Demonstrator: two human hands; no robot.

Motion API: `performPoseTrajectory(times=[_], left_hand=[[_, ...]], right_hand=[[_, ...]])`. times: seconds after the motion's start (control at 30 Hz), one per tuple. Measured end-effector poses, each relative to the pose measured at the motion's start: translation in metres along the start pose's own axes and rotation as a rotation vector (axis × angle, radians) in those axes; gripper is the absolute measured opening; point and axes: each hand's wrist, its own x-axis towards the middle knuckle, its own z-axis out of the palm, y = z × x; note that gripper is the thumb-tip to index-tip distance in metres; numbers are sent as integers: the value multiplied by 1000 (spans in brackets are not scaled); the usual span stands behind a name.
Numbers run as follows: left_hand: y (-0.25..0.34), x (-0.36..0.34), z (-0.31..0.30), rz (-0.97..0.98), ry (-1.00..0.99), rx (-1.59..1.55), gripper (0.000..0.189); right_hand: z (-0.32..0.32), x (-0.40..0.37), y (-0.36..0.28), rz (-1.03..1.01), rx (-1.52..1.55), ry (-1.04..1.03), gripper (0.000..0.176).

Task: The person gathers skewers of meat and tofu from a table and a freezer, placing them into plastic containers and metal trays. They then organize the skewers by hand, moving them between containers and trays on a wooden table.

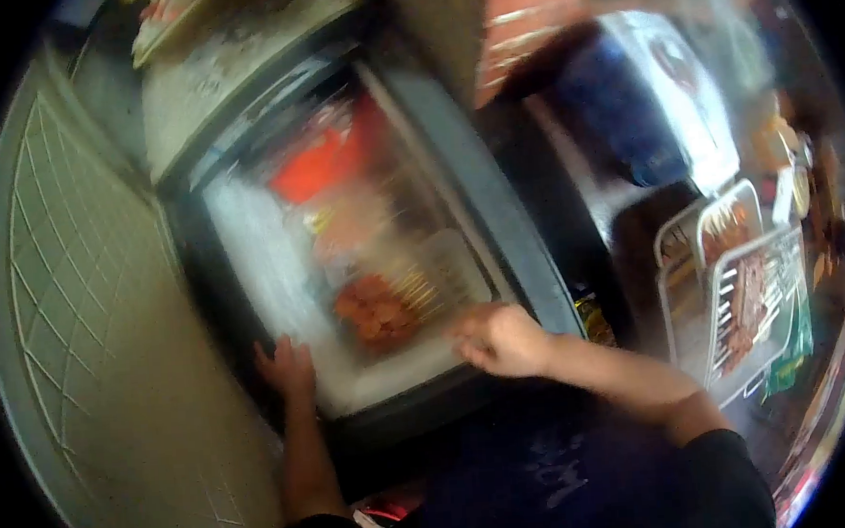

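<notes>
A chest freezer with a dark frame (pixel 516 230) stands before me, its inside seen from above. In it lie skewers of reddish meat (pixel 377 309) with pale sticks, and a bright red bag (pixel 317 164) farther back. My left hand (pixel 287 367) rests at the freezer's near left edge, fingers spread, holding nothing. Over the near right edge, right of the skewers, my right hand (pixel 503 339) has its fingers curled together; it is blurred, and what they hold, if anything, cannot be made out.
To the right, wire baskets (pixel 715 382) hold more skewers, with a blue and white container (pixel 662 98) behind them. A pale wall with a wire grid (pixel 60 283) is on the left. Red brickwork (pixel 534 19) shows at the back.
</notes>
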Motion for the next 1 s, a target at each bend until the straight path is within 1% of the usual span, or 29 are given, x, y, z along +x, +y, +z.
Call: performPoseTrajectory(times=[0.07,0.1,0.17,0.2,0.27,0.3,0.4,0.5,0.6,0.7,0.8,0.87,0.9,0.93,0.97,1.0], left_hand=[[8,1,2,-53,-30,-90,63],[10,1,0,-80,-42,-136,67],[7,5,-8,-57,-16,-216,74],[1,9,-9,-45,-1,-256,78],[-14,21,-2,-70,77,-204,77],[-18,27,-1,-78,116,-179,76],[-3,41,-19,-178,-83,-71,80],[6,35,-22,-186,-129,-96,85],[6,34,-18,-186,-81,-90,86],[1,27,-14,-192,-74,-84,86],[8,37,-24,-206,-117,-147,89],[7,35,-22,-186,-83,-146,89],[7,33,-22,-175,-66,-146,89],[8,33,-26,-184,-88,-150,89],[11,33,-31,-193,-111,-154,89],[12,34,-32,-201,-134,-158,89]], right_hand=[[21,17,29,159,-80,-115,22],[31,18,44,157,-104,-112,22],[46,12,70,164,-144,-73,21],[54,11,79,237,-132,-152,22],[69,21,91,386,-124,-318,25],[72,23,94,411,-45,-286,26],[94,18,122,578,81,-245,27],[109,20,163,946,313,-234,29],[123,37,185,1038,333,-216,39],[162,39,220,1070,281,-72,43],[171,53,225,843,223,61,47],[177,73,231,887,71,242,42],[175,88,238,801,-5,301,39],[172,105,243,718,-89,360,36],[160,134,246,530,-168,384,32],[150,174,239,594,236,423,32]])
